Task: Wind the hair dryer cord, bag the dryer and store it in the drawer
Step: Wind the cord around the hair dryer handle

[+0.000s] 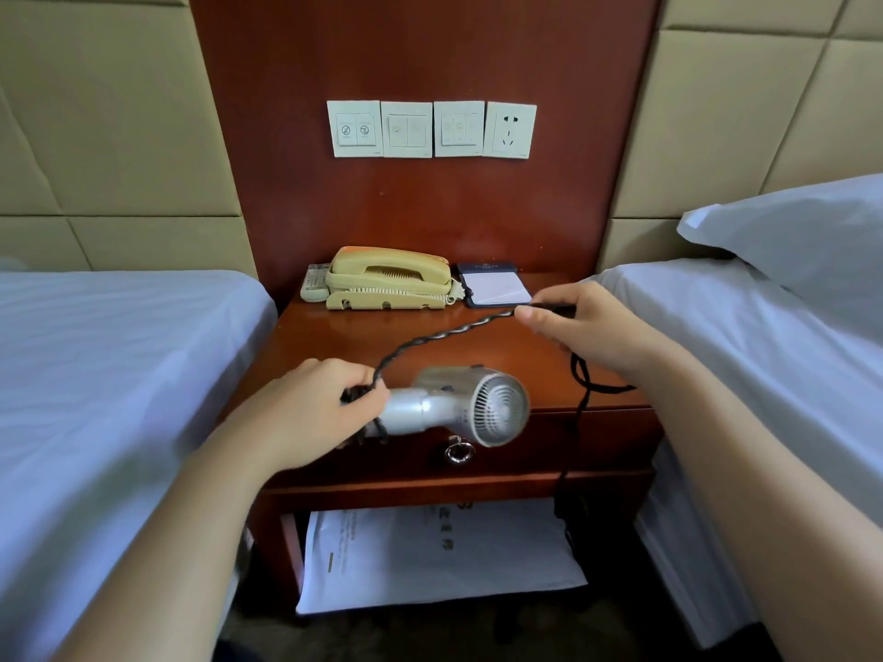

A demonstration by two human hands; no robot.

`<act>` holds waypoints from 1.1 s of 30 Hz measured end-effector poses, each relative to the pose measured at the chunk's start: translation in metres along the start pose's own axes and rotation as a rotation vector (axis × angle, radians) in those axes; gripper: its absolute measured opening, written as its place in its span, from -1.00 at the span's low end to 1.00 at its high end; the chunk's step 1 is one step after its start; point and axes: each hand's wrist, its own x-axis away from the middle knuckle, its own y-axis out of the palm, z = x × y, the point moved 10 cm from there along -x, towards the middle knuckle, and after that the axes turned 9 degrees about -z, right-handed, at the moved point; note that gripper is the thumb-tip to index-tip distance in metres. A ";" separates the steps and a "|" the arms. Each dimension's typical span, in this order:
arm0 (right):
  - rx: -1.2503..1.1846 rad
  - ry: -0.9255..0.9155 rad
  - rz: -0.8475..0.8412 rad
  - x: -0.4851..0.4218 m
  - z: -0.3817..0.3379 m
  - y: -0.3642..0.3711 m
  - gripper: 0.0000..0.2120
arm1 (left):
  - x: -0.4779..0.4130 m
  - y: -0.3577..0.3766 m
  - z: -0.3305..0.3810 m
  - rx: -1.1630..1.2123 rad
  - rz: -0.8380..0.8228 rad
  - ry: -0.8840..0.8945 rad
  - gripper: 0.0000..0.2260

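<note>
My left hand (315, 413) grips the handle of a silver hair dryer (470, 406), held level in front of the nightstand with its round rear grille facing me. Loops of black coiled cord (444, 334) wrap the handle under my fingers. The cord stretches up and right to my right hand (580, 327), which pinches it above the nightstand top. The rest of the cord hangs down past the nightstand's right side. The drawer (549, 446), with a metal ring pull (459, 452), is shut.
The wooden nightstand (334, 341) stands between two white-sheeted beds. On its back sit a beige telephone (389, 279), a remote (314, 281) and a notepad (494, 286). A white bag (430, 556) lies on the lower shelf. Wall switches and a socket (509, 130) are above.
</note>
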 end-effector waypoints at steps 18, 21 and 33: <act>0.095 0.077 -0.314 0.001 0.023 0.079 -0.80 | -0.020 -0.011 -0.015 0.977 0.169 0.067 -0.59; 0.321 0.075 -0.497 0.011 0.002 0.103 -0.77 | -0.019 -0.014 -0.036 1.002 0.289 -0.031 -0.69; 0.876 -0.266 -0.046 0.020 -0.120 0.068 -0.85 | -0.017 -0.012 -0.004 0.264 0.342 -0.001 -0.70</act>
